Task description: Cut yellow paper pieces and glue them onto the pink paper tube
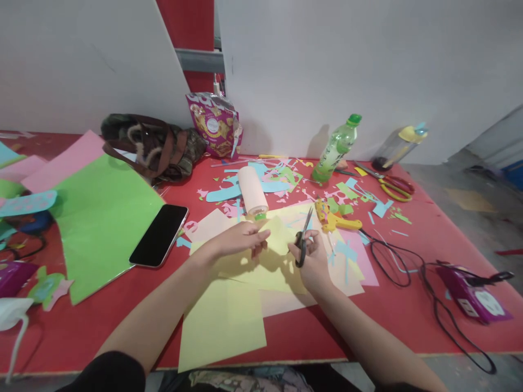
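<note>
My left hand [245,238] pinches the left edge of a small piece of yellow paper [278,235], held above the sheets on the table. In my right hand [314,261] is a pair of scissors [302,242] with black handles, its blades pointing up and away from me. The fingertips of that hand are close to the paper's right edge; whether they touch it I cannot tell. Under both hands lie larger yellow sheets [223,321]. Just beyond, a pale pink paper roll [252,190] lies on blue paper strips [223,194].
A yellow glue gun [337,220] lies to the right, its cable running to a purple power box [474,294]. Behind stand a green bottle [337,148] and a snack bag [216,125]. A phone [159,235] rests on green sheets [106,218] at left. Paper scraps litter the red table [302,340].
</note>
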`<state>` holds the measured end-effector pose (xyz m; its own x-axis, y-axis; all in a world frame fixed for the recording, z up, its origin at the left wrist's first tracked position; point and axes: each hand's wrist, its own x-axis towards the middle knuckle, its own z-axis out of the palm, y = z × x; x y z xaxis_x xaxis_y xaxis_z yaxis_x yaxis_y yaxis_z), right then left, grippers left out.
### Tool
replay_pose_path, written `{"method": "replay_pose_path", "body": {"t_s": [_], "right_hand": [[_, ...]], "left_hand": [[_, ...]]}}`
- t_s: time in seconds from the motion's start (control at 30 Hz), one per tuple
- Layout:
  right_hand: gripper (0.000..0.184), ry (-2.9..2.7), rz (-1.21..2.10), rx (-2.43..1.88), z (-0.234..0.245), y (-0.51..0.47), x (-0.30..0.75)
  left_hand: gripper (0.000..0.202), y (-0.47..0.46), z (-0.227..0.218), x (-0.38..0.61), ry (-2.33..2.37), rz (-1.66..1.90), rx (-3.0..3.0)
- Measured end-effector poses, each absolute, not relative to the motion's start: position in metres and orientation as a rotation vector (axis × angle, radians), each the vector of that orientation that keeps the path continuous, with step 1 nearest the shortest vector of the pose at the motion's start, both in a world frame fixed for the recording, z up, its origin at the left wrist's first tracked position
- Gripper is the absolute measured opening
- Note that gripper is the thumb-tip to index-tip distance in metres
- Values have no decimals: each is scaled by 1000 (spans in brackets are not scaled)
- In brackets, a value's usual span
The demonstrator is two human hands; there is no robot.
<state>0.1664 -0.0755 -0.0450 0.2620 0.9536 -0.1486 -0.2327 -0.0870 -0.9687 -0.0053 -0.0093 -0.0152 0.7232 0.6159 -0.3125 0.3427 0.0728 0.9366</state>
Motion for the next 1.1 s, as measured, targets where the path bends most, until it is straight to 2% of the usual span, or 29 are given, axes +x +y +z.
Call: {"method": "replay_pose_path", "body": {"t_s": [0.27,0.43,0.6,0.8,1.1], "right_hand": [[36,-812,1246,-1182,-44,-77,165],[35,-827,1292,-1095,-47,-77,165],[29,-866,1363,-999,-47,-79,166],[36,-1008,1510,-896,-51,-83,163],[39,-1250,1542,-778,-51,-85,166]], "left_hand": [[24,-27,-22,10,871,313,1351],[18,-28,-21,7,856,356,1391],[29,-27,-23,10,984,596,1435],[32,-33,-14,20,1145,913,1306],[28,-36,-22,18,1138,938,1527]]}}
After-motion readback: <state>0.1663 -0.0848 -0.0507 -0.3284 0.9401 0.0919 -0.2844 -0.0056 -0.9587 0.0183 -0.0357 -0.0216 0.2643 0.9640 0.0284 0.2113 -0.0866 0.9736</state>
